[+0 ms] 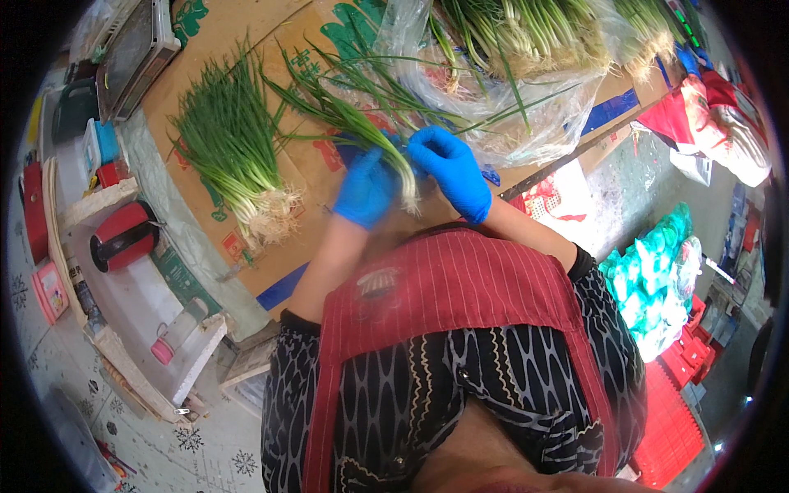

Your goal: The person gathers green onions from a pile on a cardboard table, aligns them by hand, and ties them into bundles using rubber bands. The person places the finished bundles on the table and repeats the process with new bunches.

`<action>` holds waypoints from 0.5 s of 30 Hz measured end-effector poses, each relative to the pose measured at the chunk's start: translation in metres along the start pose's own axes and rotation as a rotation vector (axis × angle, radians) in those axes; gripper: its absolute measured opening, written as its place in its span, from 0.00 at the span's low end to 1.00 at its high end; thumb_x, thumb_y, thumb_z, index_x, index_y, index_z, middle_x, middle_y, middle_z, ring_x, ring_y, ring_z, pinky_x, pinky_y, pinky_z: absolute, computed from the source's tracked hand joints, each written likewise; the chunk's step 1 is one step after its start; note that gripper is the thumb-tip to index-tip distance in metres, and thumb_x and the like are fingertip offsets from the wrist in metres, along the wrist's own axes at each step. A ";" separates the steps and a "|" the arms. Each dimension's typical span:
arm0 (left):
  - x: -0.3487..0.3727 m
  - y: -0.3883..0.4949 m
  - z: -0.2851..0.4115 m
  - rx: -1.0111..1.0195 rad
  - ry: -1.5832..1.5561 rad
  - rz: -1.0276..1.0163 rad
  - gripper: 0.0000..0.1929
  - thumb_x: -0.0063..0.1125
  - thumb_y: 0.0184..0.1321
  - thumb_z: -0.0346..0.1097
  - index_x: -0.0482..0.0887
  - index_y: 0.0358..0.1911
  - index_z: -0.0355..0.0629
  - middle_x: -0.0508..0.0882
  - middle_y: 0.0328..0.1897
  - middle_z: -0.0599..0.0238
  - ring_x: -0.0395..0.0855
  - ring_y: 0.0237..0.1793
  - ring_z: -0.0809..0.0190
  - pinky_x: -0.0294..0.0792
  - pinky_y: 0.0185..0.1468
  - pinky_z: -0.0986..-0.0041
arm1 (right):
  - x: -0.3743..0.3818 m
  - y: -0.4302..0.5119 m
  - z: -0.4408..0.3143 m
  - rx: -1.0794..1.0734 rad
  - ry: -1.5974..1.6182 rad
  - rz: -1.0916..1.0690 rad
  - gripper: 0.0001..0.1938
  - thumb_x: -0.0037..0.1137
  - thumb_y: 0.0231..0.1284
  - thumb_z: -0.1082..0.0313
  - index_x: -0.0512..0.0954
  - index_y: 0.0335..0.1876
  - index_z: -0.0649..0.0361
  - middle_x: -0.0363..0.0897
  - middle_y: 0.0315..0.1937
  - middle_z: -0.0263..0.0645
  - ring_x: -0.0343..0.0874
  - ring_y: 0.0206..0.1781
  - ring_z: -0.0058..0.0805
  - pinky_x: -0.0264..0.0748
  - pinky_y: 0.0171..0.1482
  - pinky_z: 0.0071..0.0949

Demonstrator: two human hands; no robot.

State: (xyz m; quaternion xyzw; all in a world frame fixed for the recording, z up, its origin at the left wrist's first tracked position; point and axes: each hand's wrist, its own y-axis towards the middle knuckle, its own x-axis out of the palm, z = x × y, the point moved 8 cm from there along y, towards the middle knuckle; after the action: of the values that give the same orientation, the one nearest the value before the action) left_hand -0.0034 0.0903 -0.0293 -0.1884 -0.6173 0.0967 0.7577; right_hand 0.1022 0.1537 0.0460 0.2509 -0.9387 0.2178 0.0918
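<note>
My left hand (pixel 368 191), in a blue glove, is closed around a small bunch of green onions (pixel 404 175). Its white, rooted ends point toward my apron. My right hand (pixel 453 172), gloved in blue too, is just right of that bunch with its fingers curled. Whether anything is pinched in those fingertips I cannot tell. Loose green onion leaves (pixel 493 118) stretch behind both hands. On the left lies a larger pile of green onions (pixel 237 148), roots toward me. More green onions (pixel 530 37) rest on a clear plastic bag (pixel 524 132) at the far side.
Printed cardboard (pixel 296 246) covers the table. To the left are a box-like device (pixel 138 55), a foam box (pixel 123 308), a red and black container (pixel 126 236) and a bottle (pixel 179 333). Another person's gloved hand (pixel 689 60) works at far right, above green bags (pixel 656 271) and red crates (pixel 666 425).
</note>
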 end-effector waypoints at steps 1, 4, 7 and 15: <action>0.002 0.000 0.001 -0.011 -0.003 -0.024 0.16 0.52 0.69 0.33 0.74 0.59 0.42 0.80 0.55 0.60 0.77 0.56 0.56 0.68 0.64 0.62 | 0.000 -0.002 -0.003 0.013 0.051 -0.007 0.09 0.57 0.66 0.65 0.76 0.44 0.61 0.78 0.36 0.31 0.75 0.39 0.18 0.73 0.43 0.20; -0.008 0.003 0.011 0.082 -0.025 0.062 0.15 0.51 0.69 0.34 0.75 0.58 0.44 0.81 0.53 0.60 0.79 0.54 0.56 0.70 0.62 0.62 | 0.003 -0.009 -0.015 0.115 0.221 -0.126 0.09 0.55 0.68 0.64 0.74 0.46 0.59 0.77 0.37 0.32 0.75 0.37 0.19 0.73 0.40 0.20; -0.023 0.005 0.019 0.140 0.015 0.185 0.15 0.52 0.69 0.34 0.76 0.57 0.44 0.82 0.52 0.60 0.79 0.53 0.56 0.72 0.60 0.62 | -0.008 -0.014 -0.052 0.009 0.442 -0.298 0.11 0.53 0.69 0.60 0.73 0.47 0.58 0.76 0.36 0.33 0.75 0.35 0.22 0.71 0.38 0.20; 0.004 -0.005 0.022 0.197 0.370 0.265 0.14 0.54 0.67 0.31 0.77 0.54 0.39 0.82 0.49 0.56 0.82 0.48 0.56 0.74 0.55 0.64 | -0.074 0.020 -0.095 -0.489 -0.794 0.458 0.13 0.59 0.63 0.63 0.78 0.48 0.63 0.79 0.38 0.38 0.78 0.39 0.27 0.75 0.45 0.26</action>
State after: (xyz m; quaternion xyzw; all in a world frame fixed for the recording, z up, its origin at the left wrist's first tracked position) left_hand -0.0244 0.0910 -0.0200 -0.2075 -0.4256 0.2190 0.8531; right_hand 0.1615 0.2447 0.1022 0.0737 -0.9555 -0.1054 -0.2655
